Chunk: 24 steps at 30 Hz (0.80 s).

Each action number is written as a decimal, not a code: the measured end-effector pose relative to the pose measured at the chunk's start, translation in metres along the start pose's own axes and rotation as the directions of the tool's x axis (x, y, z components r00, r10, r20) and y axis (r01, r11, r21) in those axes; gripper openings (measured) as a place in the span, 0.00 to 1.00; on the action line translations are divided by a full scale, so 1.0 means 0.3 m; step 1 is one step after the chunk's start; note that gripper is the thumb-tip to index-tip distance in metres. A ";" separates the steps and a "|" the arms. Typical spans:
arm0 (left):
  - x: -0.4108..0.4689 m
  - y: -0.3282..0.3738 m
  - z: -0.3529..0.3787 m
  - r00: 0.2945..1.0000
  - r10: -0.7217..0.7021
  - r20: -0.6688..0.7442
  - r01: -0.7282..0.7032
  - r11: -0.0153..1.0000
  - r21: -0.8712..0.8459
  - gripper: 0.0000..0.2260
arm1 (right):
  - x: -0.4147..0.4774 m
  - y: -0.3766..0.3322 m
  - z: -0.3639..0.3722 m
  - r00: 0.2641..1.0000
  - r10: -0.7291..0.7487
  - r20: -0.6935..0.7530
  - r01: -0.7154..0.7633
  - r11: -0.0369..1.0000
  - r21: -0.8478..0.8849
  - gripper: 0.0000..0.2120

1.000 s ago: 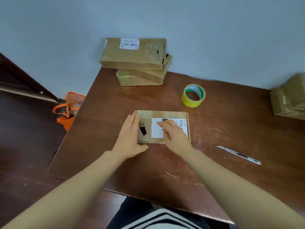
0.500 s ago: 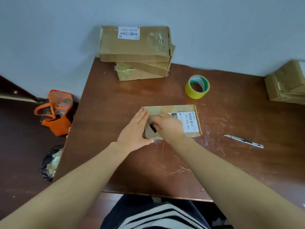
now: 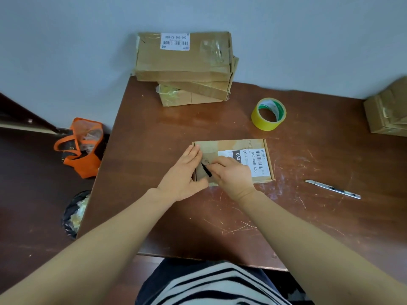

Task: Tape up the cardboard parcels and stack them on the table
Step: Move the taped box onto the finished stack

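Right grip (image 3: 233, 175) rests on parcel (image 3: 231, 147), left grip (image 3: 185, 172) alongside.

The worktop (image 3: 154, 139) is reddish brown with pale scratches. The stacked parcels (image 3: 182, 60) and the flat parcel (image 3: 229, 146) are tan. The label (image 3: 257, 161) is white with black bars. The tape roll (image 3: 268, 124) is yellow, green-and-white inside. The bag (image 3: 81, 164) is orange, and the shirt (image 3: 220, 287) is black-and-white striped.

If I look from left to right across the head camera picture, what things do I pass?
orange bag → stack of parcels → yellow tape roll → knife → parcel at the right edge
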<state>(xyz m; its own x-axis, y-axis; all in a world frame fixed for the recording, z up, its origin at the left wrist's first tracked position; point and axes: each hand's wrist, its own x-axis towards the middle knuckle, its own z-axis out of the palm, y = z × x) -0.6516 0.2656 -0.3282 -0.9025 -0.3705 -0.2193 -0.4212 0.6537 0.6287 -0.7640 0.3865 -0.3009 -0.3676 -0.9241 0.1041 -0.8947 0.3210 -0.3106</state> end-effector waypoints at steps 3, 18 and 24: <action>0.017 0.019 -0.015 0.988 0.050 -0.146 -0.040 0.997 0.073 0.25 | 0.006 0.002 0.003 0.998 0.056 -0.027 -0.055 0.997 0.058 0.06; 0.040 0.059 0.004 0.925 0.183 -0.334 -0.132 0.976 0.171 0.03 | -0.007 0.056 0.015 0.971 0.181 0.157 -0.217 0.943 0.254 0.11; 0.026 0.062 0.004 0.903 0.297 -0.309 -0.264 0.954 0.145 0.06 | -0.010 0.065 0.005 0.966 0.175 0.188 -0.228 0.920 0.317 0.13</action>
<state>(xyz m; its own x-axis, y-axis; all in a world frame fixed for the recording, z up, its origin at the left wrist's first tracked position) -0.6665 0.2758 -0.3190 -0.9130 -0.3441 0.2192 -0.1759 0.8167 0.5496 -0.7799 0.3952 -0.3087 -0.4642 -0.8759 -0.1315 -0.6590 0.4408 -0.6094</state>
